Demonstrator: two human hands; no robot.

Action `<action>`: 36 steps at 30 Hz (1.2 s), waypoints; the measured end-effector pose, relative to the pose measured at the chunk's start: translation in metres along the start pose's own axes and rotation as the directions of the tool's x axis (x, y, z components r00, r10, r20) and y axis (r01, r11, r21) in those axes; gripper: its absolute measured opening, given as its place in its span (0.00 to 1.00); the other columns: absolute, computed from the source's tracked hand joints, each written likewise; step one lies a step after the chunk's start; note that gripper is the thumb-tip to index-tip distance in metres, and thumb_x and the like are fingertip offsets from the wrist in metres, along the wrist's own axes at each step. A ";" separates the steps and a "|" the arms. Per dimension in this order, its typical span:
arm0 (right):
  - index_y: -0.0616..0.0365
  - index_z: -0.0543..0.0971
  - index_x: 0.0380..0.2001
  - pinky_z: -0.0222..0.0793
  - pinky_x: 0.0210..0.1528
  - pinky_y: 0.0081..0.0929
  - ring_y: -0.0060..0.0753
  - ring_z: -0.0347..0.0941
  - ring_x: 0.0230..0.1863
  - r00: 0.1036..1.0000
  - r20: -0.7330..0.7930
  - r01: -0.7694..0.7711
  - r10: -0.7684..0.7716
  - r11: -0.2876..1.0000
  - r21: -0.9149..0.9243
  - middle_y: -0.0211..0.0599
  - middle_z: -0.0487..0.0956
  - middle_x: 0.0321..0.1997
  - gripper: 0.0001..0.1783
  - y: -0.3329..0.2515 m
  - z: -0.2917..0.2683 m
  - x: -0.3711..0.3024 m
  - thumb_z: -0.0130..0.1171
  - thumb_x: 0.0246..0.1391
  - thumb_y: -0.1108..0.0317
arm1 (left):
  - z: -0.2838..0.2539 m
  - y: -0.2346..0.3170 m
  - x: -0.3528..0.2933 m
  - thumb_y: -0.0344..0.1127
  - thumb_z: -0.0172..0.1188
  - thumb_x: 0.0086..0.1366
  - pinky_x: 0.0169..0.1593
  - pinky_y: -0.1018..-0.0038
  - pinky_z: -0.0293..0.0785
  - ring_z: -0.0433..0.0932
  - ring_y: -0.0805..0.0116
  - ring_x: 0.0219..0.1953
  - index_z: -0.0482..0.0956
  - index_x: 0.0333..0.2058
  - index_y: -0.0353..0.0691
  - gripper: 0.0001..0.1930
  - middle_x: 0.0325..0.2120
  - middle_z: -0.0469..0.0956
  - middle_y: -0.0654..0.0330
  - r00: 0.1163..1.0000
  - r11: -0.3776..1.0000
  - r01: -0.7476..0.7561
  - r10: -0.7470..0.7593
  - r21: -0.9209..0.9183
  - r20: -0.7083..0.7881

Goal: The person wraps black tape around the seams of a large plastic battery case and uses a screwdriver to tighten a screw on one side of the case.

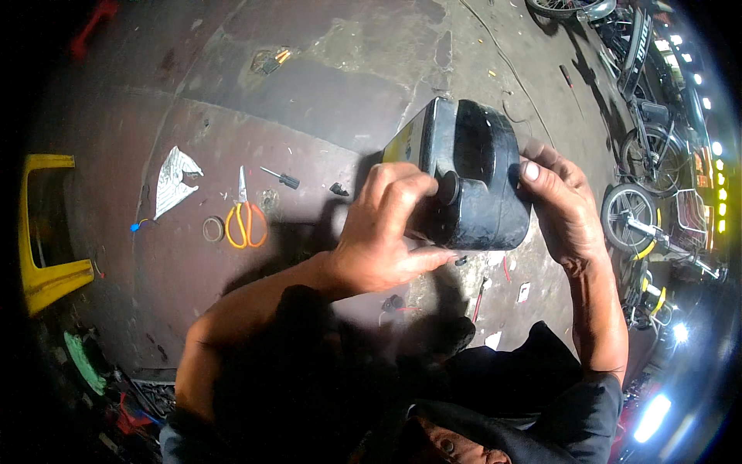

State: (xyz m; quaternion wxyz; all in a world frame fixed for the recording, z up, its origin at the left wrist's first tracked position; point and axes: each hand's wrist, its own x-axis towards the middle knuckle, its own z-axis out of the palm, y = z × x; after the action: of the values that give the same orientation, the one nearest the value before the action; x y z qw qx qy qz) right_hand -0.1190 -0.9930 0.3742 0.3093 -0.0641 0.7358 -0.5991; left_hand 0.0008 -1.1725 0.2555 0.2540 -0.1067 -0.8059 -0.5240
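A black plastic box-like housing (479, 166) with a rounded top and a yellow label on its left side is held up above the ground in both hands. My left hand (386, 232) grips its near left edge, the fingers curled over a round knob on the front. Against its right side presses my right hand (560, 201), thumb on the upper corner. Both forearms come in from the lower edge.
On the stained concrete floor lie orange-handled scissors (246, 220), a small screwdriver (282, 179), a ring (213, 229), a crumpled silver wrapper (174, 182) and bits of red wire (477, 298). A yellow frame (46, 271) stands at left. Parked bicycles (645, 209) line the right.
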 end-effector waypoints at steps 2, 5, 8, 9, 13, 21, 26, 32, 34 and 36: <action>0.73 0.71 0.50 0.61 0.56 0.28 0.33 0.71 0.48 0.995 0.094 -0.029 0.035 0.998 -0.057 0.45 0.77 0.45 0.34 -0.003 -0.005 0.007 0.68 0.45 0.58 | -0.002 0.001 0.000 0.37 0.78 0.38 0.50 0.60 0.68 0.68 0.50 0.49 0.66 0.51 0.37 0.41 0.46 0.65 0.48 1.000 1.000 0.020 -0.020 -0.003 -0.001; 0.72 0.71 0.51 0.60 0.55 0.26 0.33 0.71 0.47 0.989 0.144 -0.028 0.032 0.999 -0.032 0.45 0.78 0.45 0.35 -0.007 0.006 0.006 0.68 0.44 0.58 | -0.005 0.000 -0.004 0.38 0.78 0.38 0.53 0.60 0.67 0.67 0.49 0.51 0.64 0.56 0.38 0.45 0.48 0.65 0.49 0.998 0.998 0.055 -0.055 -0.003 0.014; 0.72 0.72 0.51 0.62 0.53 0.24 0.32 0.71 0.46 0.987 0.150 -0.058 0.062 0.998 -0.028 0.45 0.78 0.44 0.34 -0.008 0.011 0.008 0.67 0.43 0.60 | -0.008 0.000 -0.002 0.38 0.77 0.39 0.54 0.61 0.66 0.66 0.48 0.53 0.63 0.58 0.39 0.46 0.49 0.64 0.48 0.996 0.999 0.043 -0.044 0.025 0.071; 0.71 0.73 0.50 0.62 0.51 0.23 0.31 0.71 0.44 0.988 0.135 -0.077 0.081 0.996 -0.036 0.44 0.78 0.43 0.32 -0.009 0.013 0.008 0.66 0.43 0.60 | -0.008 0.001 -0.004 0.38 0.77 0.39 0.55 0.60 0.65 0.66 0.47 0.53 0.62 0.59 0.39 0.47 0.50 0.64 0.48 0.994 0.996 0.085 -0.085 -0.003 0.071; 0.67 0.77 0.42 0.62 0.41 0.21 0.28 0.70 0.36 0.985 0.154 -0.062 0.076 0.994 -0.090 0.39 0.78 0.35 0.26 -0.006 0.010 0.015 0.63 0.43 0.58 | -0.018 0.019 0.010 0.39 0.77 0.40 0.59 0.58 0.62 0.65 0.47 0.54 0.62 0.59 0.39 0.47 0.52 0.63 0.47 0.991 0.995 0.101 -0.101 0.001 0.087; 0.66 0.78 0.42 0.65 0.47 0.24 0.29 0.73 0.38 0.984 0.160 -0.067 0.075 0.996 -0.054 0.39 0.79 0.35 0.25 -0.007 0.015 0.015 0.65 0.41 0.60 | -0.027 0.032 0.043 0.40 0.77 0.37 0.55 0.60 0.65 0.69 0.48 0.50 0.61 0.56 0.29 0.48 0.46 0.70 0.45 0.960 0.995 0.009 -0.038 0.102 0.277; 0.69 0.77 0.43 0.66 0.48 0.24 0.30 0.73 0.39 0.987 0.155 -0.039 0.051 0.996 -0.079 0.42 0.79 0.37 0.27 -0.003 0.009 0.015 0.66 0.40 0.60 | -0.025 0.025 0.042 0.39 0.77 0.38 0.51 0.59 0.68 0.70 0.48 0.47 0.65 0.51 0.31 0.42 0.44 0.71 0.46 0.966 0.992 -0.117 0.101 0.055 0.236; 0.71 0.77 0.42 0.67 0.45 0.23 0.29 0.74 0.37 0.984 0.180 0.016 0.009 0.990 -0.139 0.41 0.80 0.35 0.28 -0.004 -0.001 0.017 0.67 0.40 0.60 | -0.027 0.020 0.048 0.40 0.76 0.39 0.48 0.60 0.70 0.72 0.48 0.44 0.66 0.47 0.32 0.38 0.41 0.72 0.48 0.949 0.986 -0.165 0.156 0.012 0.276; 0.70 0.77 0.41 0.67 0.44 0.23 0.28 0.74 0.35 0.981 0.195 0.029 -0.001 0.989 -0.142 0.39 0.80 0.34 0.27 0.000 -0.002 0.020 0.67 0.41 0.61 | -0.027 0.020 0.049 0.40 0.76 0.39 0.47 0.60 0.70 0.72 0.48 0.43 0.66 0.47 0.32 0.38 0.40 0.73 0.48 0.943 0.986 -0.165 0.150 0.024 0.297; 0.69 0.77 0.40 0.67 0.43 0.23 0.28 0.74 0.35 0.985 0.170 0.033 -0.016 0.995 -0.098 0.39 0.80 0.34 0.25 0.006 -0.002 0.018 0.67 0.41 0.61 | -0.024 0.017 0.048 0.41 0.76 0.40 0.48 0.60 0.70 0.71 0.49 0.44 0.67 0.47 0.33 0.38 0.41 0.72 0.48 0.948 0.987 -0.159 0.144 0.029 0.283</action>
State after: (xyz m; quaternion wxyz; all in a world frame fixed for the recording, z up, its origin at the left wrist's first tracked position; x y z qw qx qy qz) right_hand -0.1328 -0.9986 0.3617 0.3596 -0.1393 0.7353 -0.5574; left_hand -0.0250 -1.1914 0.3020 0.1795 -0.2348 -0.8364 -0.4615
